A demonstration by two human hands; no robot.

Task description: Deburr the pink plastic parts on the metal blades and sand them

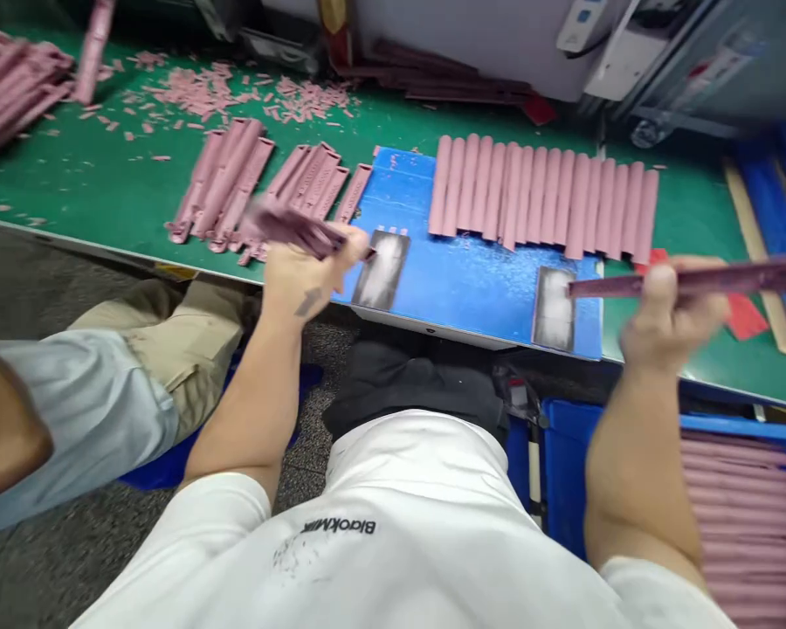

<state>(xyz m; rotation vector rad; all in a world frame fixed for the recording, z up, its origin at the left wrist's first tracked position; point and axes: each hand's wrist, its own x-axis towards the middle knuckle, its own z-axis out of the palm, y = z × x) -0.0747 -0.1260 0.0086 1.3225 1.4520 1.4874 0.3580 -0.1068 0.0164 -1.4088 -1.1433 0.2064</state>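
Strip (753,278) gripped by right fingers (658,293), mid-right; blurry pieces (294,229) clutched by left fingers (350,247), left of centre. Both best kept clear of the row (524,194), tbh.

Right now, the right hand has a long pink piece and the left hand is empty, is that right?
Not quite: the head view shows the left hand isn't empty but holds pinkish pieces, too blurred to count. The right hand does have a long pink piece.

white short-sleeved shirt (425,559) with black lettering (338,528) and dark specks (293,554); black bottoms (419,384); dark arrow-shaped mark (308,302) low on the left hand (311,266).
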